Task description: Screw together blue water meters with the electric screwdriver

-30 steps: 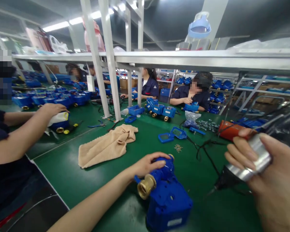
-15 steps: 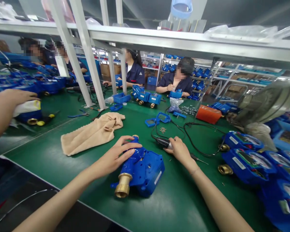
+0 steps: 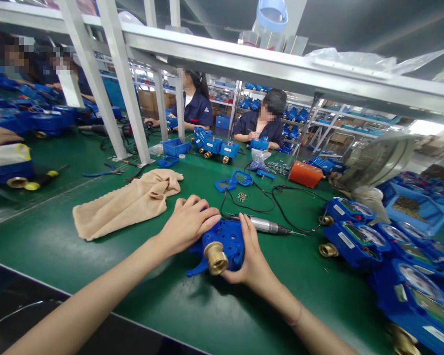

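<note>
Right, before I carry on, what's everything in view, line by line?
Meter: one, blue, brass fitting, between both hands
Electric screwdriver: one, silver and black, behind the meter
Cloth: one, beige, left
Pliers: blue-handled, beyond the cloth
Frames: two, blue, mid-table
Screws: small pile, near the frames
Box: one, orange, far right
Other meters: many, blue, right, far side and left
Tray: blue, right
Shelf: pale, overhead
Table: green
Co-workers: several, left and across
Left hand, right hand: on the meter
</note>
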### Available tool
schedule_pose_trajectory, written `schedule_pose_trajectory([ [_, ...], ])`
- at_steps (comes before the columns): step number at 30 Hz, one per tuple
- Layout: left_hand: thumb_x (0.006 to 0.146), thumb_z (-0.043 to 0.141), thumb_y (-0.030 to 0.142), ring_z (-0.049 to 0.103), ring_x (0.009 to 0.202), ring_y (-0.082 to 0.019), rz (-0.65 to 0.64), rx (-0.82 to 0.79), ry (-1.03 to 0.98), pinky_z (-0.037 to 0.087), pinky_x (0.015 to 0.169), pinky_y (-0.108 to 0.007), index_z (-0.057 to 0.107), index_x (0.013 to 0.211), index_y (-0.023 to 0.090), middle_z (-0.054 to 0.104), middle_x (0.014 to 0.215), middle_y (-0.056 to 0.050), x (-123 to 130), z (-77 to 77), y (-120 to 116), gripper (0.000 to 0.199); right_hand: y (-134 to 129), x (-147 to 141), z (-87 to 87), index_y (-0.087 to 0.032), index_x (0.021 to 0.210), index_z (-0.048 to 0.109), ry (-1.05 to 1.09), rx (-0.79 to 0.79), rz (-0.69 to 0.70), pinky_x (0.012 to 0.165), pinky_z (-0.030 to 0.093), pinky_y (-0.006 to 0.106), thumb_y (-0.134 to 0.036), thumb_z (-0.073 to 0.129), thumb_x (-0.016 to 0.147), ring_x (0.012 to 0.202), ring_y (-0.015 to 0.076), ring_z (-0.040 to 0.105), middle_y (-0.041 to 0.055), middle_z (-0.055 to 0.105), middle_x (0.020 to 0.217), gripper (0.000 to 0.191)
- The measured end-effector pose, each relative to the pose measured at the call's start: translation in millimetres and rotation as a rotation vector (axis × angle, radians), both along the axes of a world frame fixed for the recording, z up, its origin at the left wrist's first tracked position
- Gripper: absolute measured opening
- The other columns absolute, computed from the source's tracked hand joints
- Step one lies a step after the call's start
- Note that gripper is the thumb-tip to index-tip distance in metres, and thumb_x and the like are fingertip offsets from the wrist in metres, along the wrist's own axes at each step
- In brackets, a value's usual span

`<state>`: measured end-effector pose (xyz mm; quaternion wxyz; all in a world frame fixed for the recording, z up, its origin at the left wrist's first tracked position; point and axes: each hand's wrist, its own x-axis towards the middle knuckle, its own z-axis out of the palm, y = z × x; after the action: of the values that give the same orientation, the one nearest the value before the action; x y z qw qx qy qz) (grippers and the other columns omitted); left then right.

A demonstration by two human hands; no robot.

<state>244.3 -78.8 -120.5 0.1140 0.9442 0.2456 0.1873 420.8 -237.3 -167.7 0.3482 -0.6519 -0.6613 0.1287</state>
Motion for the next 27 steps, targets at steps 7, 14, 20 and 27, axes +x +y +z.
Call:
schedule_pose_trajectory([
  [7, 0.082, 0.068, 0.056, 0.046, 0.129, -0.026, -0.587, -0.265, -0.095, 0.030, 0.108, -0.039, 0.067, 0.110, 0.025, 0.067, 0.120, -0.005, -0.2, 3.4, 21.8, 0.042, 20.5, 33.7, 7.7, -0.016, 0.156, 0.004, 0.262, -0.130, 0.104, 0.122, 0.012, 0.048, -0.042, 0.092, 0.047, 0.146, 0.0340, 0.022, 0.0183, 0.023, 0.155, 0.143],
  [14, 0.082, 0.070, 0.051, 0.062, 0.100, -0.020, -0.254, -0.228, -0.148, 0.045, 0.089, -0.028, 0.070, 0.091, 0.019, 0.071, 0.099, -0.003, 11.3, 6.6, 13.2, 0.033, 19.6, 25.0, -13.7, -0.021, 0.154, -0.017, 0.583, -0.081, 0.133, 0.121, 0.012, 0.052, -0.047, 0.095, 0.044, 0.146, 0.0336, 0.027, 0.0180, 0.026, 0.157, 0.159],
  [20, 0.083, 0.061, 0.063, 0.061, 0.096, -0.031, 0.028, -0.097, -0.032, 0.044, 0.080, -0.040, 0.070, 0.095, 0.015, 0.072, 0.097, -0.011, 28.2, 4.6, 2.1, 0.051, 14.6, -7.5, -34.7, -0.017, 0.157, 0.003, 0.483, 0.048, -0.055, 0.122, 0.010, 0.050, -0.052, 0.095, 0.040, 0.150, 0.0336, 0.014, 0.0190, 0.014, 0.161, 0.153],
  [27, 0.090, 0.048, 0.064, 0.060, 0.099, -0.031, -0.021, 0.015, 0.157, 0.042, 0.082, -0.043, 0.068, 0.101, 0.016, 0.071, 0.100, -0.011, 28.2, 3.9, -2.1, 0.053, -2.3, 43.3, -14.6, -0.020, 0.145, 0.041, 0.145, -0.044, 0.017, 0.108, 0.044, 0.046, -0.050, 0.064, 0.086, 0.131, 0.0290, 0.052, 0.0137, 0.053, 0.141, 0.070],
])
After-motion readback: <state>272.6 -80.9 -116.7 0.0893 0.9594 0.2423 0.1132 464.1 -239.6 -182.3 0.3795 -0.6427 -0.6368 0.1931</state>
